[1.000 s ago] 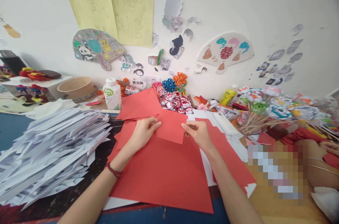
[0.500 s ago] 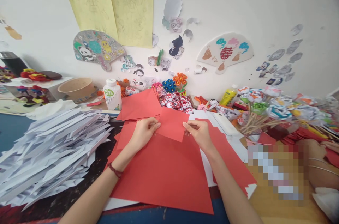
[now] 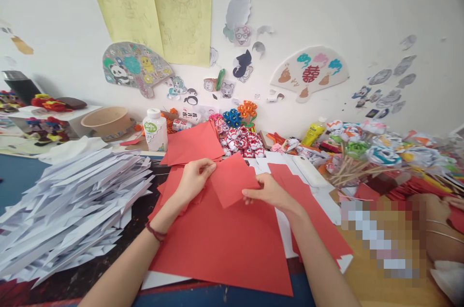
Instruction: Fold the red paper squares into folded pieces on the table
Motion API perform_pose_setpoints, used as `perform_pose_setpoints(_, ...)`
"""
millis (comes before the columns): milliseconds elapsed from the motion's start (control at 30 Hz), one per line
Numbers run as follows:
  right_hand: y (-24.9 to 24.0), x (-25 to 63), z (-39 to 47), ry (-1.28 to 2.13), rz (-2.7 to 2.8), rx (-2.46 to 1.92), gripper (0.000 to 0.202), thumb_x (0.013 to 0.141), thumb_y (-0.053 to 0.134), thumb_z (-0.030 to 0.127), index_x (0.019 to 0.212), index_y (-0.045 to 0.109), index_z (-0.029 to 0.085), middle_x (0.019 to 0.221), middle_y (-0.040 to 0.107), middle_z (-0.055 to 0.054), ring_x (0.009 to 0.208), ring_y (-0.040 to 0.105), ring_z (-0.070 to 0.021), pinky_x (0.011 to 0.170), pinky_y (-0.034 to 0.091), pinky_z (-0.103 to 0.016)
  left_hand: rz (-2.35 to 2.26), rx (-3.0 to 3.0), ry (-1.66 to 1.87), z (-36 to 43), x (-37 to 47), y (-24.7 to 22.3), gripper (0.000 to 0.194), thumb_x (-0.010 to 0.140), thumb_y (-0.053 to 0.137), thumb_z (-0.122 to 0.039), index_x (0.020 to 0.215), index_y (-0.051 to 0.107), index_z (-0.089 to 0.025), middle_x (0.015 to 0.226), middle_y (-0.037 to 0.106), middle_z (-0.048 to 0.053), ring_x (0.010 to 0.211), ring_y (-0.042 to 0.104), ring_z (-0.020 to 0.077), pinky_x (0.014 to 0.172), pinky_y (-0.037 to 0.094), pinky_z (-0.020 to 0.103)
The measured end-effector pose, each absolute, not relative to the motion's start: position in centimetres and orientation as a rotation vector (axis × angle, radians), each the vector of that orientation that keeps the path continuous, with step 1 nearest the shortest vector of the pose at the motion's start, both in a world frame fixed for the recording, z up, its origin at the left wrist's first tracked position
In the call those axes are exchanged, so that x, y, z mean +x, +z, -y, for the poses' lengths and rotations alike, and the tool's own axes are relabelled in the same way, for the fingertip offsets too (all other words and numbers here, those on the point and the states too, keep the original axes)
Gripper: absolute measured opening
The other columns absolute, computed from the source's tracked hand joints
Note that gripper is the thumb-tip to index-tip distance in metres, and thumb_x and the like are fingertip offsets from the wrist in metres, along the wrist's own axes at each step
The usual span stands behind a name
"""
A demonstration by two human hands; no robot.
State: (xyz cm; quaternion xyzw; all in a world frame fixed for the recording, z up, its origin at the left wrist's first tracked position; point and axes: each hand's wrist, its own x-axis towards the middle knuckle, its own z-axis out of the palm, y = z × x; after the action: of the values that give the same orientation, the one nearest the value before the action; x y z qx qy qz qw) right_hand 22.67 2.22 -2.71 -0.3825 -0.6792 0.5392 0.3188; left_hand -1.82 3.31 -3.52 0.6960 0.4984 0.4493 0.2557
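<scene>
A small square of red paper (image 3: pixel 232 182) is held up between my two hands, tilted with one corner toward me. My left hand (image 3: pixel 195 177) pinches its left corner between thumb and fingers. On the opposite side, my right hand (image 3: pixel 266 192) grips the right edge, thumb in front. Beneath them lies a large red paper sheet (image 3: pixel 224 244), with white paper showing under its edges. Smaller red sheets (image 3: pixel 192 142) are stacked just behind my left hand. To the right of my right hand rest more red sheets (image 3: pixel 313 217) on white paper.
A big heap of folded white paper strips (image 3: pixel 72 205) covers the left side. Along the wall stand a white bottle (image 3: pixel 155 130), a round tan container (image 3: pixel 107 121), red-and-white paper flowers (image 3: pixel 242 141) and stick flowers (image 3: pixel 384 152). Another person's arm (image 3: pixel 440 229) is at the right edge.
The small red square has turned so a corner points down toward me. My right hand has moved slightly lower along its edge; my left hand has shifted a little left.
</scene>
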Motion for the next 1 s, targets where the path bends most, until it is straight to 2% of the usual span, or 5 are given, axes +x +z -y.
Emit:
perform_pose_setpoints(167,-2.7,22.2,-2.2,1.276,1.822,-1.034,0.028,0.082,0.062,0.043,0.091,0.069,0.017,0.093,0.069,-0.005,0.084,0.062,-0.0190,0.069,0.047,-0.027,-1.321,2.131,0.907,-2.4,-1.3,-2.8,0.029,0.083,0.050,-0.030,0.061,0.059,-0.014,0.056,0.054,-0.001,0.055,0.043,0.0106,0.054,0.030,0.022)
perform_pose_setpoints(300,-3.8,21.4,-2.7,1.030,1.880,-1.080,0.030,0.085,0.058,0.042,0.078,0.069,0.016,0.076,0.064,-0.003,0.069,0.055,-0.0145,0.058,0.040,-0.023,-1.256,2.179,0.796,-1.4,-0.2,-2.6,0.026,0.085,0.047,-0.029,0.070,0.063,-0.015,0.061,0.058,0.000,0.056,0.045,0.0110,0.054,0.031,0.022)
perform_pose_setpoints(467,-4.1,20.7,-2.3,1.003,1.988,-1.043,0.031,0.086,0.056,0.040,0.070,0.067,0.016,0.065,0.060,0.000,0.058,0.047,-0.0118,0.051,0.033,-0.022,-1.177,2.146,0.762,-0.5,0.9,-2.5,0.023,0.085,0.044,-0.026,0.073,0.061,-0.016,0.064,0.059,0.000,0.058,0.047,0.0116,0.055,0.032,0.022)
perform_pose_setpoints(700,-4.0,20.6,-2.1,0.946,2.046,-1.009,0.022,0.082,0.059,0.030,0.070,0.071,0.017,0.064,0.064,0.000,0.058,0.051,-0.0133,0.052,0.034,-0.023,-1.123,2.087,0.701,-0.6,1.8,-2.6,0.020,0.078,0.042,-0.020,0.059,0.047,-0.016,0.055,0.038,-0.004,0.054,0.033,0.0094,0.051,0.025,0.022)
perform_pose_setpoints(1000,-3.4,22.9,-3.1,0.760,1.785,-1.121,0.020,0.080,0.063,0.033,0.069,0.071,0.018,0.071,0.070,-0.003,0.067,0.059,-0.0183,0.061,0.043,-0.027,-1.355,2.079,0.736,-2.2,-1.2,-2.0,0.019,0.071,0.044,-0.018,0.051,0.045,-0.016,0.051,0.041,-0.004,0.051,0.035,0.0094,0.050,0.025,0.023)
